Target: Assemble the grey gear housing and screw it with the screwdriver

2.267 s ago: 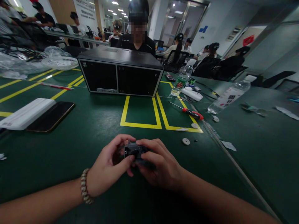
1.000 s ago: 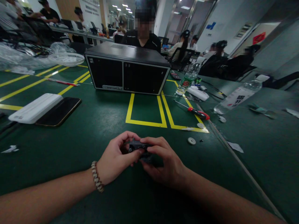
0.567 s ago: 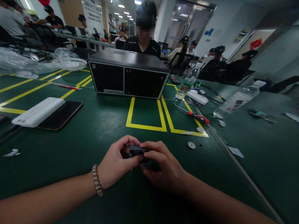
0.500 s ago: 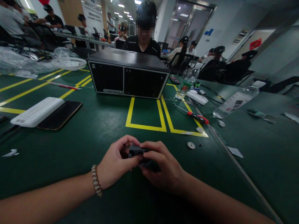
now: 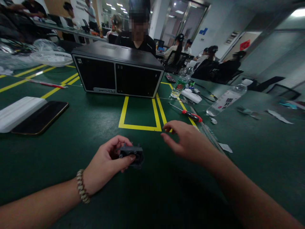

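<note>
My left hand (image 5: 107,162) grips a small dark grey plastic part (image 5: 132,154) just above the green table (image 5: 59,149), fingers curled round its left end. My right hand (image 5: 188,141) is off the part and hovers over the table to its right, fingers stretched out with nothing in them, near the corner of the yellow tape box (image 5: 139,116). A red-handled screwdriver (image 5: 188,114) lies just beyond the right hand's fingertips. My left wrist wears a bead bracelet (image 5: 82,187).
A black computer case (image 5: 116,71) stands at the middle back, with a person seated behind it. A phone (image 5: 39,117) and white block (image 5: 17,111) lie at left. Two water bottles (image 5: 225,99) and paper scraps sit at right. Other people work at further tables.
My right hand has let go of the small grey part and moved right and forward, opening out. The left hand still holds the part. The camera view shifted slightly right.
</note>
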Motion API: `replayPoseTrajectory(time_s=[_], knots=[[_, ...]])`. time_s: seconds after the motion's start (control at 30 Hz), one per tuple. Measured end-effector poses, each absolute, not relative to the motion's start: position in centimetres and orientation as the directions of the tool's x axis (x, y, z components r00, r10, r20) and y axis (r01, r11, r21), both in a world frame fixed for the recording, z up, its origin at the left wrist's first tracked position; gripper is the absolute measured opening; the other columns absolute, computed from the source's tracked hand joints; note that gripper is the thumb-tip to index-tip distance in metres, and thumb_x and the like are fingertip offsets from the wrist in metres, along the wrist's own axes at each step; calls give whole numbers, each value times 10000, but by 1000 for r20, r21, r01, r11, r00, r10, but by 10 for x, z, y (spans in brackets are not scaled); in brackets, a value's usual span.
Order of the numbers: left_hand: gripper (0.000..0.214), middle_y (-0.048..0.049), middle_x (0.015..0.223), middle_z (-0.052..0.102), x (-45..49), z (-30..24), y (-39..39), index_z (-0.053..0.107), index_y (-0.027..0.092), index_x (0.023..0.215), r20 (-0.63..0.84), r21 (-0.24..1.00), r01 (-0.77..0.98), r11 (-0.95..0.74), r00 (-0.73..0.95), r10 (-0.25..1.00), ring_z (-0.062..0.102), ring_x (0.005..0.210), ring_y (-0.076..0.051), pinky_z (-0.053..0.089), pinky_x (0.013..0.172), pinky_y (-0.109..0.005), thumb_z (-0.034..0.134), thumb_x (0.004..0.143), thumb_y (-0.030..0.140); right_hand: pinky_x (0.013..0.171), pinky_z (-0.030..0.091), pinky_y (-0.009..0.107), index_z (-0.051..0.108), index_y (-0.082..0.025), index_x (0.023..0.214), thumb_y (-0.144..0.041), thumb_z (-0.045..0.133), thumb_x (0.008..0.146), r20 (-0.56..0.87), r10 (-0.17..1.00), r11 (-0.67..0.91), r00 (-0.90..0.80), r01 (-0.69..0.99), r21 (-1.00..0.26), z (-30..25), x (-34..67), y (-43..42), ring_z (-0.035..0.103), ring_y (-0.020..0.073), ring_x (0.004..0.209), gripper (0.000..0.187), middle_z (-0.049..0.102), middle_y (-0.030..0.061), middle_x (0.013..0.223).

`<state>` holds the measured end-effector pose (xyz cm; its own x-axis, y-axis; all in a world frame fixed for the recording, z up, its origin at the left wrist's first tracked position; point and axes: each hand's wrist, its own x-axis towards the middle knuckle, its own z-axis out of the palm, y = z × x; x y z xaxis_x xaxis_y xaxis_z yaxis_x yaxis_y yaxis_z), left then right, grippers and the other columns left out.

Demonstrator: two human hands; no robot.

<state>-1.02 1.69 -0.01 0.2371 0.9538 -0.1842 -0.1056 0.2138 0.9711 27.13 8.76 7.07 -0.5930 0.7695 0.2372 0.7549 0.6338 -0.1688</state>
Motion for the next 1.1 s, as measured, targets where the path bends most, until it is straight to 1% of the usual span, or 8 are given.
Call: replayPoseTrajectory(time_s=[0.13, 0.33, 0.53, 0.67, 0.77, 0.9, 1.0, 1.1], knots=[[351, 7, 883, 687, -10, 1, 17, 582, 190, 1060, -181, 968, -128, 218, 250, 951, 607, 588, -69, 513, 505, -155, 830, 821, 259, 727, 610, 484, 722, -213, 1107, -443, 623, 943, 74, 963, 262, -261, 965, -1, 67, 359, 138, 725, 300, 815, 299, 768, 121, 957], [357, -15, 923, 698, -10, 2, 17, 586, 189, 1062, -194, 966, -118, 230, 254, 948, 618, 602, -80, 530, 517, -174, 836, 819, 267, 891, 610, 654, 642, -67, 1357, -334, 646, 857, 102, 988, 113, -116, 993, 31, 40, 422, 162, 700, 457, 1074, 567, 687, 289, 1190], [353, -6, 920, 709, -12, -6, 18, 589, 202, 1085, -188, 971, -98, 219, 257, 948, 607, 594, -70, 526, 529, -164, 835, 847, 287, 1000, 582, 630, 561, -127, 1490, -220, 651, 828, 105, 976, 193, -192, 981, 2, 30, 415, 156, 665, 447, 1184, 675, 636, 253, 1329], [355, -14, 916, 718, -13, -6, 18, 589, 196, 1084, -200, 970, -86, 229, 263, 944, 619, 599, -77, 530, 525, -163, 838, 846, 280, 945, 622, 514, 726, -156, 1303, -153, 605, 822, 69, 957, 282, -280, 959, -24, 28, 408, 159, 732, 332, 1028, 496, 715, 186, 1217], [328, -4, 888, 702, -13, -3, 17, 589, 194, 1058, -186, 972, -93, 216, 257, 948, 609, 585, -73, 518, 505, -154, 827, 840, 252, 879, 630, 515, 807, -145, 1091, -157, 595, 817, 73, 950, 307, -304, 951, -43, 30, 399, 160, 740, 308, 898, 347, 742, 190, 1133], [330, 1, 888, 696, -11, -1, 18, 582, 198, 1048, -161, 974, -117, 196, 259, 952, 610, 589, -72, 519, 506, -153, 826, 828, 233, 862, 634, 490, 781, -171, 1225, -233, 606, 885, 157, 930, 349, -331, 931, -105, 44, 371, 150, 739, 252, 810, 387, 731, 165, 1192], [325, 4, 869, 694, -9, 0, 19, 581, 197, 1034, -172, 971, -121, 207, 249, 953, 607, 571, -70, 518, 498, -155, 828, 825, 231, 838, 648, 448, 791, -227, 1226, -235, 643, 917, 288, 826, 559, -485, 775, -296, 57, 334, 129, 742, 268, 942, 342, 730, 117, 1156], [327, 13, 844, 682, -8, 1, 19, 585, 194, 1016, -169, 969, -138, 207, 244, 955, 598, 541, -66, 512, 481, -160, 837, 811, 229, 800, 679, 418, 773, -236, 1124, -196, 730, 899, 433, 757, 652, -489, 520, -552, 55, 290, 102, 737, 243, 935, 233, 703, 90, 1137]])
